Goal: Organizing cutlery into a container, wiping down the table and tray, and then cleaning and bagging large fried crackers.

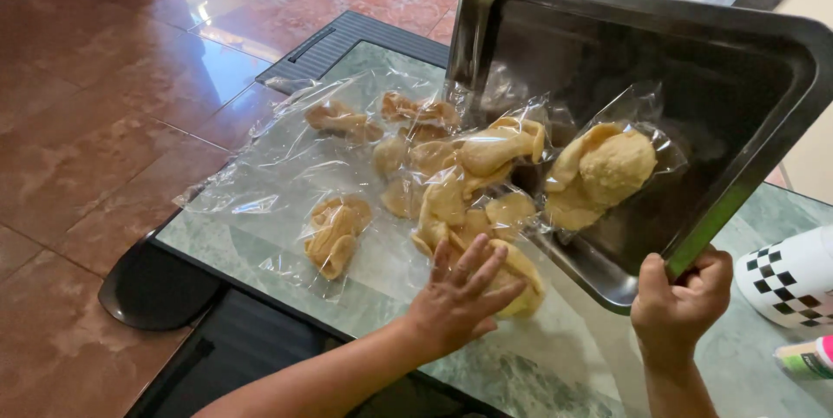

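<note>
A steel tray [694, 71] is tipped up on its edge over a green marble table [286, 244]. My right hand [681, 301] grips its lower rim. Clear plastic bags of pale yellow crackers slide out of it; one bag [603, 171] still lies inside the tray. Several more bags [442, 166] are heaped on the table below the tray's lip, and one bag [334, 231] lies apart at the left. My left hand [460, 296] rests flat, fingers spread, against the nearest bag [516, 275] at the front of the heap.
A white cup with a black checker band [790, 275] stands at the right edge, with a small pink and green object [807, 357] in front of it. A black chair seat [156, 288] sits beside the table's left corner. Red-brown floor tiles [104, 97] lie beyond.
</note>
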